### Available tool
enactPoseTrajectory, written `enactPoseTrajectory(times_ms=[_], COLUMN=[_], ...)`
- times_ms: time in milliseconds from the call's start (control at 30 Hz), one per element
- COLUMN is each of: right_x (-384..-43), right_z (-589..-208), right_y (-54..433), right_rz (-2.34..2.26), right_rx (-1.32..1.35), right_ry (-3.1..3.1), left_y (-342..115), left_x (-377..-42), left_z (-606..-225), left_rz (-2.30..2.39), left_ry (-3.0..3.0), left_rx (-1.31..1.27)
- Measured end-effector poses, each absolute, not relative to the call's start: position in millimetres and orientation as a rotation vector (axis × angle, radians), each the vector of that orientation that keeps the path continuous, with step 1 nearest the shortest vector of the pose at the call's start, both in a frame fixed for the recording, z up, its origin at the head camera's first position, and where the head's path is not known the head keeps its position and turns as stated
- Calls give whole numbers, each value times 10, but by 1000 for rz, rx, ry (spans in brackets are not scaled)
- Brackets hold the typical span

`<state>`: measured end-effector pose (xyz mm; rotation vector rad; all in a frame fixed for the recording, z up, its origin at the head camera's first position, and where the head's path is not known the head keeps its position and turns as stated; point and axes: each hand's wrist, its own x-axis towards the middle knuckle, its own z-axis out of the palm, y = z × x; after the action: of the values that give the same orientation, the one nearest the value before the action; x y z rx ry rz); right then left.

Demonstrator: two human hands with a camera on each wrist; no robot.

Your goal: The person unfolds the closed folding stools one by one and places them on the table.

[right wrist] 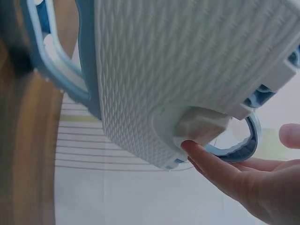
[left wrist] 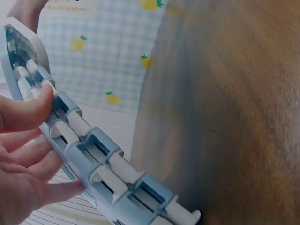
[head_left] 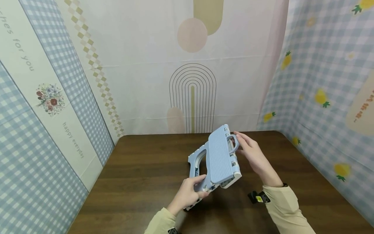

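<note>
A folding step stool [head_left: 220, 156] of light blue and white plastic, folded flat, is held tilted over the table. My left hand [head_left: 190, 193] grips its lower side, thumb on one face and fingers on the other. In the left wrist view that hand [left wrist: 28, 154] lies along the hinged edge [left wrist: 101, 154] of blue and white joints. At the stool's upper right, my right hand [head_left: 248, 151] is at the loop handle [head_left: 232, 144]. The right wrist view shows straight fingers [right wrist: 225, 173] touching a white tab [right wrist: 201, 125] beside the handle, the thumb standing apart.
Beneath the stool lies a dark brown wooden table [head_left: 140, 169]. A printed white cloth [head_left: 140, 81] hangs behind it, with blue checked cloths [head_left: 327, 65] at the sides. A small black camera [head_left: 257, 197] sits by the right wrist.
</note>
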<state>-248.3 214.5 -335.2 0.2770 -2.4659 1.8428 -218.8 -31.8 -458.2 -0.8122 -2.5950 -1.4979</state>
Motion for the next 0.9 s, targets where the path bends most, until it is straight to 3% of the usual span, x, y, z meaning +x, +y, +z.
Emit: enactPoseTrajectory(times_ms=[467,900], right_x=[-2516,-2522], right_z=[-3311,-3446], right_y=[1840,1641], right_rz=[1797,1628], right_rx=[526,671], right_ry=[-2362,-2411], left_y=[-260,-230], left_x=[-2242,-2281], left_z=[-4676,-4759], left_rz=[-1898,-1993], left_ry=[-2413,-2274], left_rx=[-707,-649])
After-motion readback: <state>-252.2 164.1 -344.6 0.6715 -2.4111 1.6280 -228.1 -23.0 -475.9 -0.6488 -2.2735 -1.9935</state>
